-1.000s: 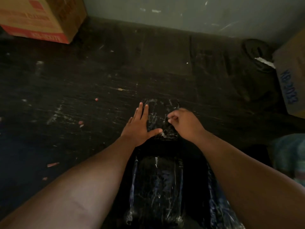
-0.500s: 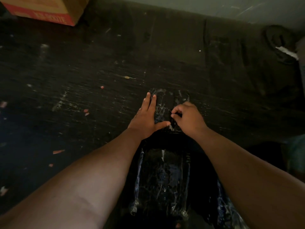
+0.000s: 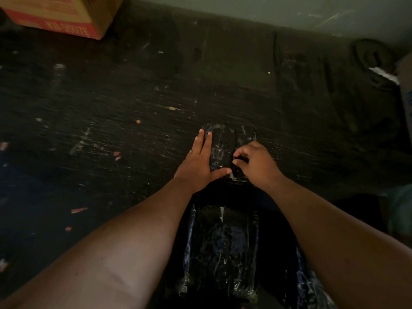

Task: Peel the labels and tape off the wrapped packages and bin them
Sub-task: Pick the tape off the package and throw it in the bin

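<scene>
The fingers (image 3: 239, 156) of the right hand (image 3: 256, 163) are curling narrow, pinching at the glossy film on a small black plastic-wrapped package (image 3: 225, 148) lying at the centre of the frame on the dark scuffed floor (image 3: 111, 130). The left hand (image 3: 198, 163) is pressing flat on the package's left edge, fingers straight, thumb spread across its near end. A second, larger black wrapped package (image 3: 223, 248) is lying lower centre between the forearms. A brown cardboard box (image 3: 62, 16) is sitting in the upper left.

The cardboard box (image 3: 60, 16) carries blurred, unreadable red lettering.
</scene>
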Tool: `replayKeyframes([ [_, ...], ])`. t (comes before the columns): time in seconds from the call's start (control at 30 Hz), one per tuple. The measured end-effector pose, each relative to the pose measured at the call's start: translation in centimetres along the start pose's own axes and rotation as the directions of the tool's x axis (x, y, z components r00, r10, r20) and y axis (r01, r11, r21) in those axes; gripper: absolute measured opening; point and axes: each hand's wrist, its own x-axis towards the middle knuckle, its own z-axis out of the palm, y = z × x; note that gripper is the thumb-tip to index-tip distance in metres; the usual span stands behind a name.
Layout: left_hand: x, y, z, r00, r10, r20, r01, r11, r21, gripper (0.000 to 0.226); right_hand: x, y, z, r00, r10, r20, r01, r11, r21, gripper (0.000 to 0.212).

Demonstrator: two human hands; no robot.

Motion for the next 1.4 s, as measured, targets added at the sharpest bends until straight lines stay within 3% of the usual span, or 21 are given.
replayKeyframes([
  [0.27, 0.1, -0.1, 0.1, 1.000, -0.012, 0.008, 0.012, 1.000, 0.009, 0.121, 0.1, -0.2, -0.2, 1.000, 0.000, 0.013, 0.000, 1.000, -0.031, 0.006],
  [0.47, 0.2, -0.1, 0.1, 1.000, -0.011, 0.007, 0.011, 1.000, 0.007, 0.121, 0.0, -0.4, -0.6, 1.000, 0.026, 0.015, -0.026, 1.000, 0.014, 0.017],
  [0.9, 0.1, -0.2, 0.3, 1.000, -0.001, -0.010, 0.001, 1.000, 0.005, 0.120, 0.1, -1.9, -0.1, 0.998, 0.052, -0.027, -0.055, 0.990, -0.126, 0.010],
  [1.17, 0.3, -0.4, 0.4, 1.000, 0.010, -0.020, -0.010, 1.000, 0.009, 0.121, 0.1, -1.6, -0.6, 0.992, 0.045, 0.119, -0.028, 0.989, -0.144, 0.012],
  [1.4, 0.3, -0.5, 0.4, 0.999, 0.023, -0.026, -0.023, 1.000, -0.004, 0.121, -0.1, -1.0, -1.1, 0.990, 0.019, 0.142, -0.002, 0.993, -0.119, 0.013],
])
